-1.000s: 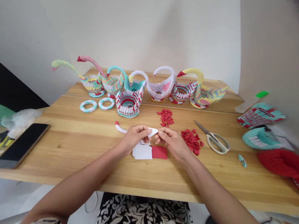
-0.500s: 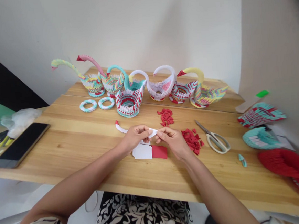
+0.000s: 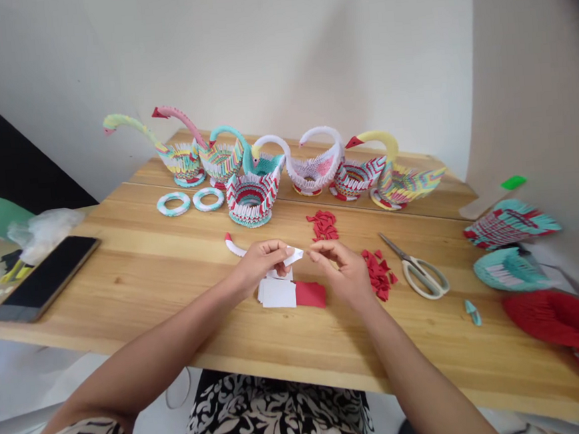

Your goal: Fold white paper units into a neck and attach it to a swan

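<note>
My left hand (image 3: 266, 263) pinches a small folded piece of white paper (image 3: 293, 255) between thumb and fingers. Just right of the paper's pointed end is my right hand (image 3: 342, 269), its fingers curled and slightly apart, with nothing visible in them. On the table below lie a stack of white paper slips (image 3: 278, 293) and, touching it, red paper slips (image 3: 310, 294). A curved white paper neck with a red tip (image 3: 234, 245) is partly hidden behind my left hand. Two piles of small folded red paper pieces lie nearby, one pile (image 3: 322, 225) beyond my hands and another pile (image 3: 379, 275) to the right.
Scissors (image 3: 418, 267) lie to the right. Several folded-paper swans stand along the back, with a striped paper basket (image 3: 254, 196) before them and two paper rings (image 3: 173, 204) at left. A phone (image 3: 46, 277) rests on the left; more paper models, one red (image 3: 553, 320), sit far right.
My right fingers have come off the white paper and moved slightly right. My left hand still holds the paper, now tilted a little. The whole view has shifted slightly.
</note>
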Available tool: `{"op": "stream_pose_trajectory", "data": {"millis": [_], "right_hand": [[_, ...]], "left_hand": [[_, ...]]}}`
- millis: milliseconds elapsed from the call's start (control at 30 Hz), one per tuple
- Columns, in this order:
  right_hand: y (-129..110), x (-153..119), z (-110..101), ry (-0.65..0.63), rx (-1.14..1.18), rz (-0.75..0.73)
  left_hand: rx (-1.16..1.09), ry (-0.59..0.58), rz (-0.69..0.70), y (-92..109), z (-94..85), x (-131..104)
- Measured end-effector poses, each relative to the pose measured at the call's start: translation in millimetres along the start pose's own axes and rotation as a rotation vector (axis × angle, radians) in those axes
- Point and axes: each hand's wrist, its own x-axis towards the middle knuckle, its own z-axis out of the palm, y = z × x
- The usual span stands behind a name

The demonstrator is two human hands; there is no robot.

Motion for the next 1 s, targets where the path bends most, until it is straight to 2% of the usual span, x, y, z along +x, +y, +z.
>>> {"op": "stream_pose_trajectory", "data": {"millis": [133,200,433,567,667,767,900,1000], "right_hand": [[-0.7,-0.1,-0.8,-0.046,-0.137,-0.283],[-0.5,-0.4,-1.5,-0.076,-0.162,-0.368],[2.4,0.4,-5.2,-0.117,-0.208,-0.412],[3.6,1.5,-4.9,-0.139,-0.183,-0.36],[4.9,2.5,-3.0,-0.125,-0.139,-0.31],[5.9,3.2,-0.4,-0.091,-0.082,-0.184],[5.5,3.1,2.9,-0.057,0.007,0.039],[5.5,2.1,5.0,-0.054,0.071,0.091]], "left_hand": [[-0.063,-0.062,0.001,-4.6,-1.2,2.1],[-0.059,-0.07,-0.005,-5.4,-0.5,2.1],[0.068,-0.064,-0.033,-1.4,0.9,1.4],[0.183,-0.039,0.01,-0.7,0.3,2.1],[0.249,-0.041,0.098,-2.3,0.5,1.4],[0.387,-0.034,0.205,-2.2,1.8,-0.9],[0.626,0.03,0.313,0.2,4.2,-3.4],[0.64,0.035,0.32,0.1,4.9,-2.8]]}}
